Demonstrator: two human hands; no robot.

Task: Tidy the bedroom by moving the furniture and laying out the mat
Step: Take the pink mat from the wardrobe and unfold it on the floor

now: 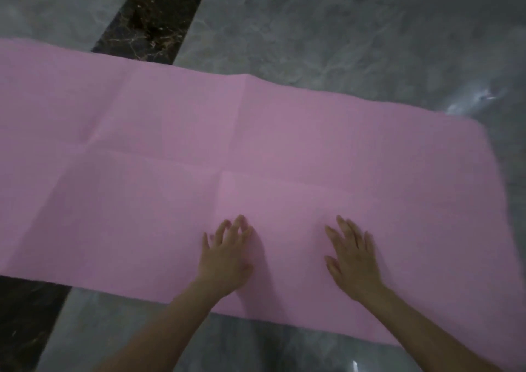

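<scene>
- Head view: a pink mat [256, 149] lies spread out on a grey marble floor [313, 36], running from the left edge of the picture across to a rounded corner at the right.
- Fold creases cross the mat, one running along its length and several across it, so the sheet is not quite smooth.
- The left hand [225, 258] rests palm down on the mat near its near edge, fingers straight and slightly spread, gripping nothing.
- The right hand [353, 258] lies flat on the mat just beside the left, also near the near edge, its fingers stretched forward and apart, holding nothing.
- Both hands sit on the right half of the mat; most of the mat stretches away to the left of them and beyond their fingertips.
- Both bare forearms reach in from the bottom of the picture, crossing the near edge of the mat.
- A dark brown veined strip [150, 16] of stone is set into the floor, passing under the left part of the mat and showing again at the lower left.
- A pale object at the top edge is too cut off to identify.
</scene>
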